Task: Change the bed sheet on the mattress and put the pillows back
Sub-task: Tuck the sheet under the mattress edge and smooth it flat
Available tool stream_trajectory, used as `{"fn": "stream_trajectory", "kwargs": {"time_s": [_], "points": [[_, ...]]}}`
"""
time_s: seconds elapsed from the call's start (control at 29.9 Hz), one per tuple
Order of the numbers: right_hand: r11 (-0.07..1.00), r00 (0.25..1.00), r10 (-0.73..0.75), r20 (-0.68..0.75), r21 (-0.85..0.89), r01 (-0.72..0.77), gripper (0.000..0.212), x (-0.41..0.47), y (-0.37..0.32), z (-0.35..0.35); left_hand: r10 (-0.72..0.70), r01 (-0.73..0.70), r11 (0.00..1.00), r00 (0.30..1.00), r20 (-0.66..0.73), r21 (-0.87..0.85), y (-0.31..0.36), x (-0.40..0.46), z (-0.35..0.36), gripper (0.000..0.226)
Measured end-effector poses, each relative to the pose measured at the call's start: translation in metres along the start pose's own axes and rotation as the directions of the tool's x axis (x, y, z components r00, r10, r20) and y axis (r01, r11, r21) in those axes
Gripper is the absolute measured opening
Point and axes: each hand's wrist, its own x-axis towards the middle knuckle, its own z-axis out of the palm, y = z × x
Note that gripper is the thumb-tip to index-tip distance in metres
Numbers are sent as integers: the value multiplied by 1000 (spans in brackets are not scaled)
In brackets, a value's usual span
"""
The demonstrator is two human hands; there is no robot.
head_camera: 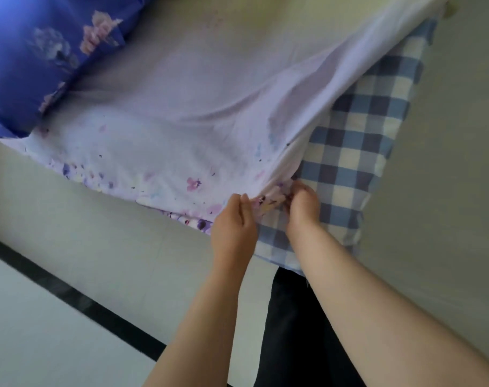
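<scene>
Lilac sheet (198,118) covers the bed (corner bunched nearest us); our left hand (233,222) and right hand (301,208) both pinch it, checked mattress (357,135) exposed rightward.

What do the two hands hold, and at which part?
Both the left hand and the right hand grip the lilac floral sheet at its near corner.

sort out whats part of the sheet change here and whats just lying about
Part of the job:
- lilac floral sheet, its corner gripped by the left hand and right hand
- blue checked cover showing beneath the sheet
- blue floral pillow on the bed

Not part of it:
- pale floor
- dark floor stripe
</scene>
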Motion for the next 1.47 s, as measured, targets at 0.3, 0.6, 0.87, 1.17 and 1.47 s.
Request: {"fn": "stream_trajectory", "kwargs": {"time_s": [0.3, 0.6, 0.87, 1.17, 1.47], "points": [[491, 562, -824, 65, -412, 767, 27, -75, 26, -84, 634, -591, 764, 762, -132, 260, -37, -33, 45, 45], [869, 891, -455, 12, -211, 447, 21, -48, 11, -86, 33, -39, 968, 999, -27, -247, 17, -29, 30, 24], [973, 839, 83, 538, 139, -185, 79, -2, -5, -52, -223, 346, 853, 918, 327, -391, -10, -19, -7, 37], [845, 780, -532, -329, -264, 465, 34, -73, 3, -149, 43, -105, 988, 893, 447, 116, -21, -49, 28, 33], [877, 752, -424, -504, -435, 203, 32, -54, 70, -261, 217, -658, 656, 634, 742, 369, -71, -93, 107, 30]]}}
